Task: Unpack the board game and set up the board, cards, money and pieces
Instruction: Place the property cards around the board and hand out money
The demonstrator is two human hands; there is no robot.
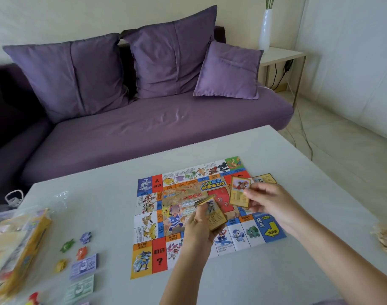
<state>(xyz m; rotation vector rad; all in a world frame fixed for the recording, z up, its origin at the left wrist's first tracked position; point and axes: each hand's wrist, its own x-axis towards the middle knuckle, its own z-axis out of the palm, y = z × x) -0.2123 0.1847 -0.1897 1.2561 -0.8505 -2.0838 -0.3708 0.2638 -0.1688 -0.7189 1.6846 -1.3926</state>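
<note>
A colourful paper game board lies unfolded on the white table. Above its middle, my left hand grips a stack of gold-edged cards. My right hand pinches a single card over the board's right side. One more card lies flat by the board's far right corner. Several small coloured pieces sit at the left, with a purple money stack and a green money stack beside them.
The yellow game box lies at the table's left edge with crumpled clear plastic behind it. Crumpled wrapping sits at the right edge. A purple sofa stands behind the table, a side table with a white vase beyond.
</note>
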